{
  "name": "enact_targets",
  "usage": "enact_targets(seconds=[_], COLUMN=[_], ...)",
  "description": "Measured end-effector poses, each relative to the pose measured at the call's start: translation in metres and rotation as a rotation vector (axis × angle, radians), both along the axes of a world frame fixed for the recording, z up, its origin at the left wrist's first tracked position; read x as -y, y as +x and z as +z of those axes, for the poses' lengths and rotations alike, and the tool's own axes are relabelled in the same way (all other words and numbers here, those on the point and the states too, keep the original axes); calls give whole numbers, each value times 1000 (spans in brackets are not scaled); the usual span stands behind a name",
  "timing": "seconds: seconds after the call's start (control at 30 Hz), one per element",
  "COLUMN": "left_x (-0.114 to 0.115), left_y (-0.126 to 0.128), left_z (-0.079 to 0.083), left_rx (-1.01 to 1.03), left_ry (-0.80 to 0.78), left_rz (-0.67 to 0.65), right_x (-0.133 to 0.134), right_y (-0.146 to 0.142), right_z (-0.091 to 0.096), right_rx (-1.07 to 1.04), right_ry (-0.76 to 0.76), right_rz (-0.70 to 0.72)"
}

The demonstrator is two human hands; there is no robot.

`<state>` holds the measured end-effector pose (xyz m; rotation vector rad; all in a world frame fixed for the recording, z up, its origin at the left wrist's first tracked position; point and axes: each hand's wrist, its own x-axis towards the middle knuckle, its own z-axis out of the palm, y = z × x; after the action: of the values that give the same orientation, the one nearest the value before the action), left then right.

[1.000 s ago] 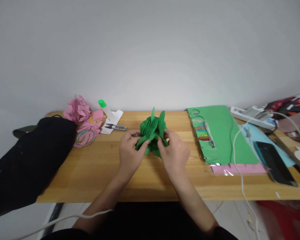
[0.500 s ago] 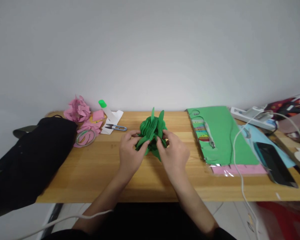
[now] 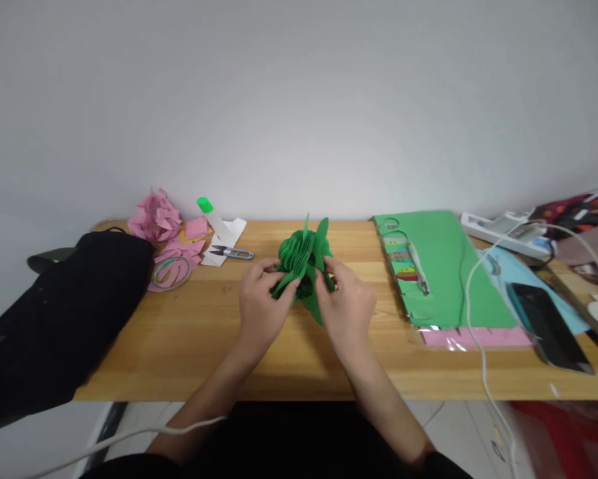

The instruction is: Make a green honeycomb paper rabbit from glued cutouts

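Paper, green and cut into many leaf-like layers, forms a bunched flower (image 3: 304, 261) held just above the middle of the wooden table (image 3: 189, 346), straight ahead of the person and between both hands. The left hand (image 3: 261, 307) pinches its lower left layers and the right hand (image 3: 346, 307) its lower right ones, each clamped on the paper and equally near, while the leaf tips point up and away. Snips (image 3: 227, 252), a glue stick (image 3: 213, 218) and pink paper pieces (image 3: 155, 216) lie well apart to the left, a green sheet pack (image 3: 441, 266) to the right.

Even, soft light; brightest on the wall (image 3: 299, 100) above the table (image 3: 179, 332); edges bowed, slightly blurred.
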<state>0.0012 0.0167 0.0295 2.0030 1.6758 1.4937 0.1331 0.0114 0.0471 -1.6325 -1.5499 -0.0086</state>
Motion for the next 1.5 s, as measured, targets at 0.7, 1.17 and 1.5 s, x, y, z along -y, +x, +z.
enact_targets(seconds=[0.7, 1.17, 1.5], left_x=[0, -2, -3], left_y=[-1, 0, 0], left_z=[3, 0, -2], left_rx=[33, 24, 41], left_ry=[-26, 6, 9], left_rz=[16, 77, 91], right_x=[-1, 0, 1], right_y=[1, 0, 1], right_z=[0, 0, 0], right_rx=[24, -1, 18], right_ry=[-42, -53, -13], right_rz=[-16, -10, -6])
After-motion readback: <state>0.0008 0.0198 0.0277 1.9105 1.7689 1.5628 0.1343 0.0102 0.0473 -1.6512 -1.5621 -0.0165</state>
